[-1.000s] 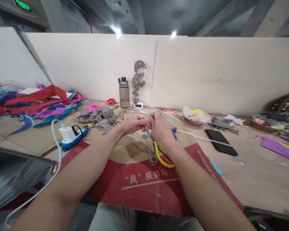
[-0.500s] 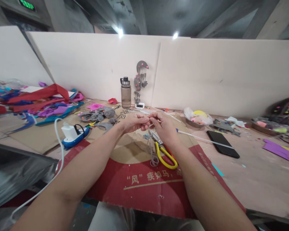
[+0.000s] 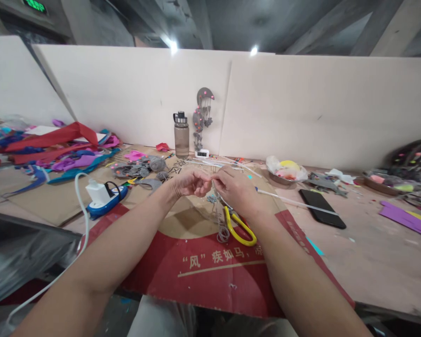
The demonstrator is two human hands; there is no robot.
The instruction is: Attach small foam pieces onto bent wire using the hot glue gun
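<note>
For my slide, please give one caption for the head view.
Left hand and right hand meet over a printed red-and-brown sheet, near yellow-handled scissors and grey cord.

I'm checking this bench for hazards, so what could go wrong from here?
The loose grey string lies beside the yellow-handled scissors and might catch on them. With the scissors so near the right hand, a sideways move could knock them. The white cable drops past the table's front edge near the left forearm; a snag might drag the blue power strip.
</note>
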